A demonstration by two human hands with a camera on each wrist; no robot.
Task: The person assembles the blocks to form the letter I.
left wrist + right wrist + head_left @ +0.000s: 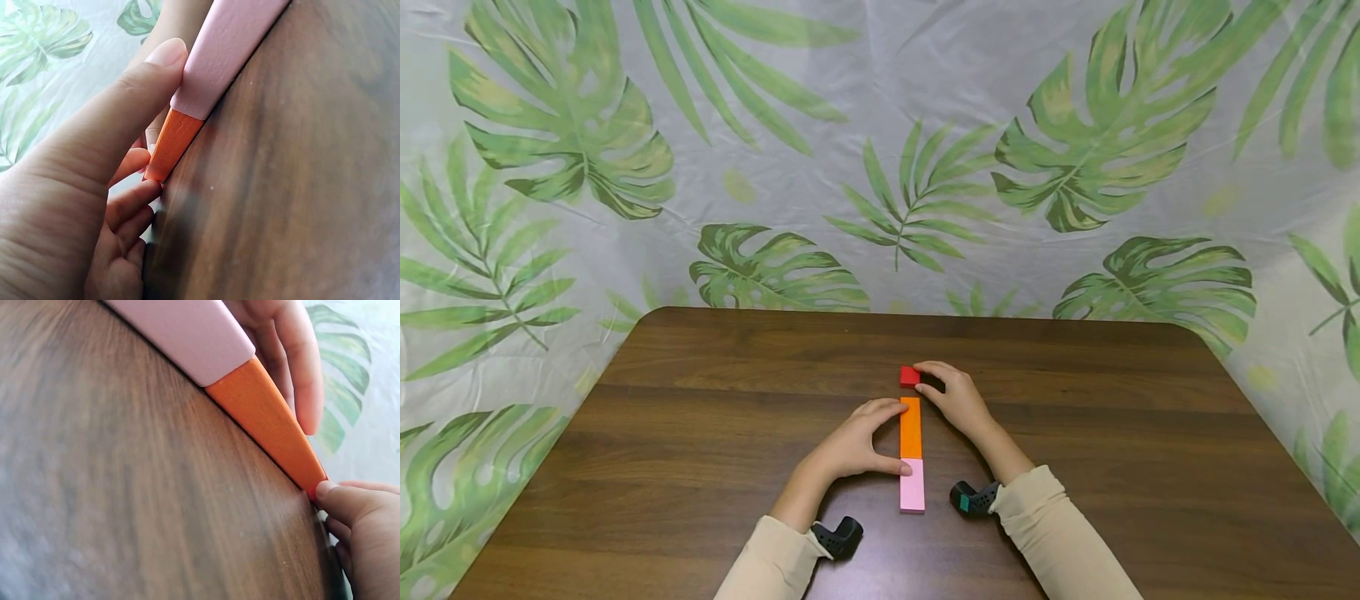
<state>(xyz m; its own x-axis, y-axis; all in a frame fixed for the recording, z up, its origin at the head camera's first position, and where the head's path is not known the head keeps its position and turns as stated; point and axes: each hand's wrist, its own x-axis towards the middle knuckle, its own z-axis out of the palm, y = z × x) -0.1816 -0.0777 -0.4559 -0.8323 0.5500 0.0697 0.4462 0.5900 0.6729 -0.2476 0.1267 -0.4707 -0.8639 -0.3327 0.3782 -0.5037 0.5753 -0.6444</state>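
Observation:
On the table, a pink block [912, 492] and an orange block [911, 433] lie end to end in one line pointing away from me. My left hand [857, 442] reaches in from the left. Its thumb rests on the pink block, and its forefinger touches the far part of the orange block. In the left wrist view the thumb lies straight along the pink block's side. Beyond the orange block, a small red block [909, 377] is pinched between the thumb and forefinger of my right hand [958, 402]. A narrow strip of tabletop shows between red and orange in the head view.
The dark wooden table [700, 467] has rounded far corners. Behind it hangs a pale cloth [925, 67] printed with green leaves. A black wrist camera [842, 537] is on the left wrist, and another black camera [973, 498] on the right.

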